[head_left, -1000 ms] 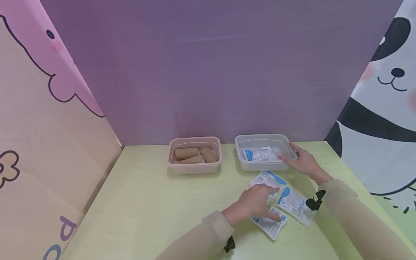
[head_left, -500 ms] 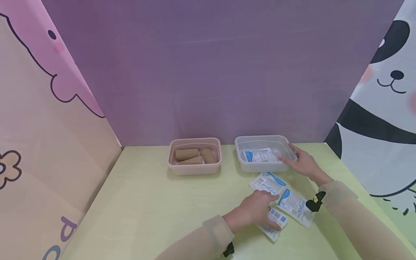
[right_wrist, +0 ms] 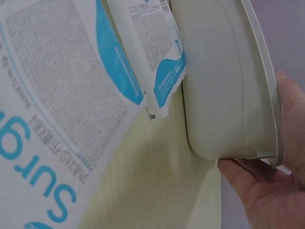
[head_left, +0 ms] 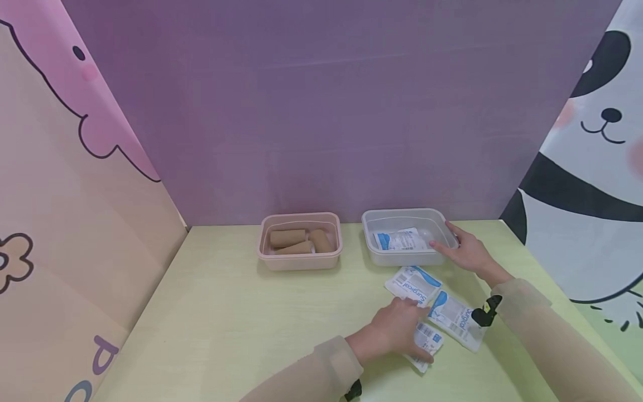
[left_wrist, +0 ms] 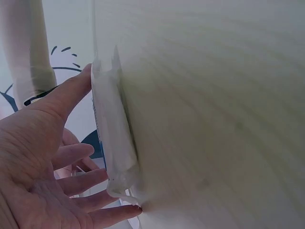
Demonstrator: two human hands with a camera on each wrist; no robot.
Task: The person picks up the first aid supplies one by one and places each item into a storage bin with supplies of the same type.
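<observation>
Left hand (head_left: 394,329) spans packet (head_left: 427,340), fingers spread, right hand (head_left: 468,251) grips white box (head_left: 404,258), two more packets (head_left: 414,283) (head_left: 456,322) alongside, pink box (head_left: 300,262) holds brown rolls (head_left: 288,238).

The right hand (right_wrist: 271,195) gripped a pale tub (right_wrist: 214,81) by its end; printed packets (right_wrist: 155,47) lay on the tabletop (right_wrist: 143,176).

Left of your left hand (head_left: 394,329), broad bare bench (head_left: 226,312) gives you passage. Ahead and rightward, white packets (head_left: 454,321) lie close together, with the grey tub (head_left: 404,258) just beyond. Your right hand (head_left: 469,252) obstructs that tub's right end. A narrow lane parts it from the pink tub (head_left: 301,262); the purple wall (head_left: 321,111) blocks behind.
</observation>
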